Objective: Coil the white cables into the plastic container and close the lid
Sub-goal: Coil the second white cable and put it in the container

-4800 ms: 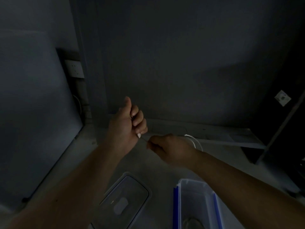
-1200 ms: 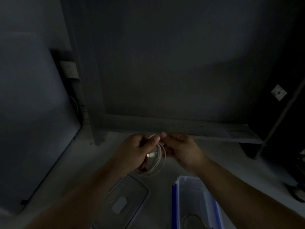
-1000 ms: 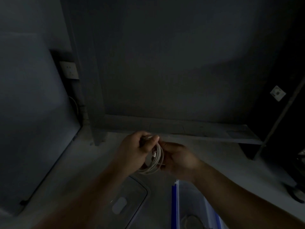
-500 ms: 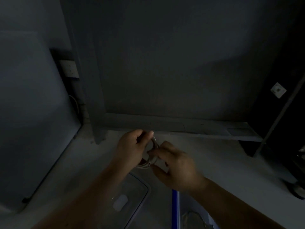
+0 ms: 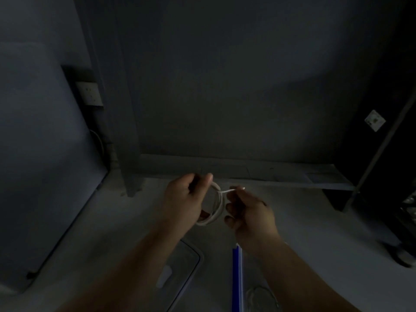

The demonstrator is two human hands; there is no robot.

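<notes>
A white cable (image 5: 217,206) wound into a small coil hangs between both hands above the floor. My left hand (image 5: 185,199) grips the coil's left side, thumb and fingers curled round the loops. My right hand (image 5: 249,212) pinches the cable's loose end, which sticks out to the right near the fingertips. Below, the plastic container (image 5: 236,278) with its blue edge stands at the bottom, half hidden by my right forearm; another coiled cable (image 5: 261,298) lies inside it. The clear lid (image 5: 184,273) lies flat to the left of the container.
The scene is dim. A grey wall with a low ledge (image 5: 247,174) runs behind the hands. A wall socket (image 5: 89,93) sits at the upper left, a dark shelf frame (image 5: 382,143) at the right. Pale floor surrounds the container.
The cable, stretched between the hands 4.8 s ago, is now wound into a coil. In the last half second my right hand drew back to the right, pulling the loose end out.
</notes>
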